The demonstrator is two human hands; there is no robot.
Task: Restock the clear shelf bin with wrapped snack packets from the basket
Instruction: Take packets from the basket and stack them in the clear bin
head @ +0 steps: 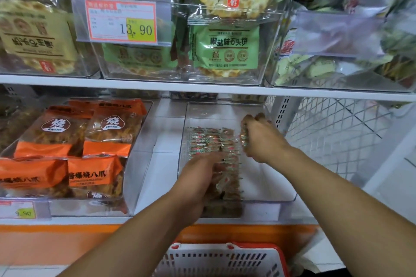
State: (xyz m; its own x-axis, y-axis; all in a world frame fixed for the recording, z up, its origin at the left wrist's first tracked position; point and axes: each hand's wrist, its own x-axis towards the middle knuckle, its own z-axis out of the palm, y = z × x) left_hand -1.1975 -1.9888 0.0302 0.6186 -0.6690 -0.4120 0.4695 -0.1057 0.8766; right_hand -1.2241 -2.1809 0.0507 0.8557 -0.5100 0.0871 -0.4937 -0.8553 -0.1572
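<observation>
A clear shelf bin (pixel 270 200) stands on the lower shelf, right of centre. Small wrapped snack packets (pixel 209 139) in red and green wrappers lie in rows along its left side. My left hand (pixel 202 168) reaches into the bin and rests on the packet rows, fingers spread over them. Further back, my right hand (pixel 256 137) is inside the bin, its fingers curled round several packets beside the rows. The red and white basket (pixel 220 261) sits below the shelf at the bottom edge; what it holds is hidden.
Left of the bin, another clear bin (pixel 135 164) holds orange snack bags (pixel 74 132). The upper shelf (pixel 202 90) carries bins of green waffle packs behind a price tag (pixel 121 21). A white wire mesh panel (pixel 333 123) closes the right side.
</observation>
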